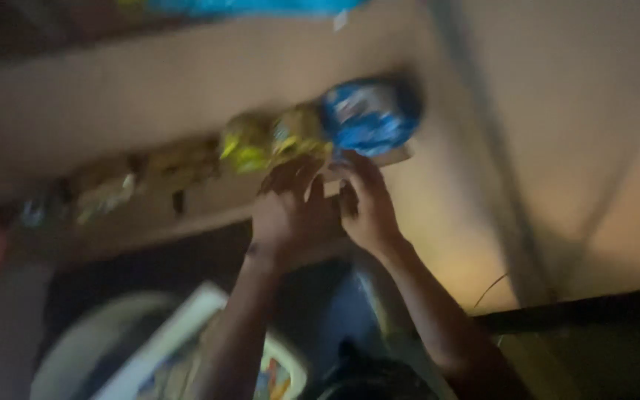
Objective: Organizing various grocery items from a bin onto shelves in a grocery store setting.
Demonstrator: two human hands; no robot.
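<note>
A: Where are the hands?

B: Both are raised to a shelf (187,211) on the wall. The left hand (287,211) and the right hand (368,207) sit side by side, nearly touching, just under a row of packets.

A: How is each grip?

B: The picture is blurred and dark. The left hand's fingers are spread and curled up against a yellow packet (275,141); whether they clasp it or only touch it, I cannot tell. The right hand's fingers reach up under a blue packet (370,115), fingertips at its lower edge; I cannot tell its grip either.

A: And the packets?

B: The blue packet is rounded, with a pale patch on its face, and stands at the right end of the row. The yellow packet is just left of it, touching it. More yellowish packets (142,174) run on to the left along the shelf, too smeared to make out. A blue wrapper (253,7) shows at the top edge.

A: Below the arms?

B: A pale round shape and a light flat board, both blurred.
</note>
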